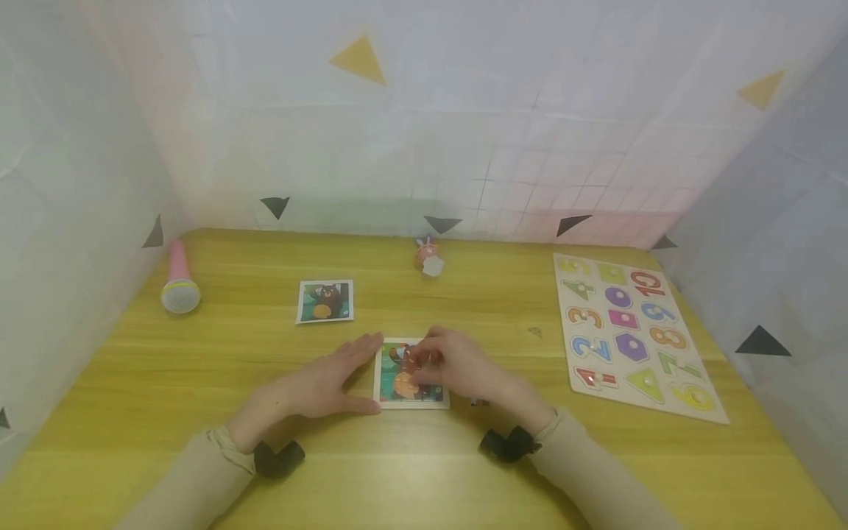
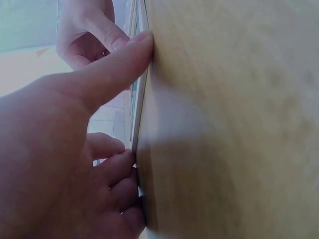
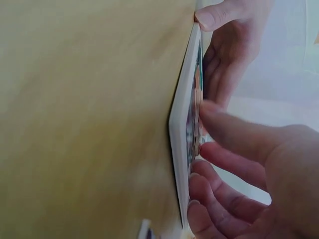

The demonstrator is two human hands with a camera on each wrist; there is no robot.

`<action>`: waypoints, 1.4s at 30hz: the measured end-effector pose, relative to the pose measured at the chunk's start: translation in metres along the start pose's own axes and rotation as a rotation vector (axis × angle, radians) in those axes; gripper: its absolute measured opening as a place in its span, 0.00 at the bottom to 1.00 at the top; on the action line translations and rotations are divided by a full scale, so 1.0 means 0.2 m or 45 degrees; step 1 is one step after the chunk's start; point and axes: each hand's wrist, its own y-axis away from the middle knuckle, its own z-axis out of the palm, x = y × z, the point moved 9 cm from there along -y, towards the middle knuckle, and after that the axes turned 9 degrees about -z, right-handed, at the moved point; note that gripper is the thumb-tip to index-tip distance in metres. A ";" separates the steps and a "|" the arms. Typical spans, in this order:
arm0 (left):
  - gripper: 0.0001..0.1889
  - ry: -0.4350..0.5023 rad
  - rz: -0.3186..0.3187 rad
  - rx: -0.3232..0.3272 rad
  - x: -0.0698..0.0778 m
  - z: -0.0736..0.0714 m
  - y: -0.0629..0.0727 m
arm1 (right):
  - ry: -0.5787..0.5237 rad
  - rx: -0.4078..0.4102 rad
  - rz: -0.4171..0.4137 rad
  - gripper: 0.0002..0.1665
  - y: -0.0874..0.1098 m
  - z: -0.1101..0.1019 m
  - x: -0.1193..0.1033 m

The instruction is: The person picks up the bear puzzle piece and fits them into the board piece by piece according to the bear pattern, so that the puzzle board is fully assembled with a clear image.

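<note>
A small bear jigsaw puzzle in a white-edged tray point(image 1: 412, 405) lies flat on the table. My left hand point(image 1: 329, 379) rests along the tray's left side, its thumb and fingertips touching the edge and the table. Over the right part of the picture is my right hand point(image 1: 460, 361). In the right wrist view its thumb and index finger pinch a thin puzzle piece point(image 3: 198, 122) at the picture's surface; the other fingers lie by the tray's side. From above, the hand hides part of the bear. A small loose piece point(image 1: 478, 403) lies beside the tray, under the right wrist.
A bear picture card point(image 1: 325, 301) lies behind, left of the tray. A pink toy microphone point(image 1: 179, 283) is at far left, a small pink rabbit figure point(image 1: 429, 258) at the back. On the right lies a wooden number board point(image 1: 629, 331). Patterned cloth walls point(image 1: 397, 147) enclose the table.
</note>
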 end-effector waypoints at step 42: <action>0.53 0.004 -0.004 -0.009 0.00 0.00 0.00 | -0.001 0.124 0.075 0.08 -0.03 0.01 0.00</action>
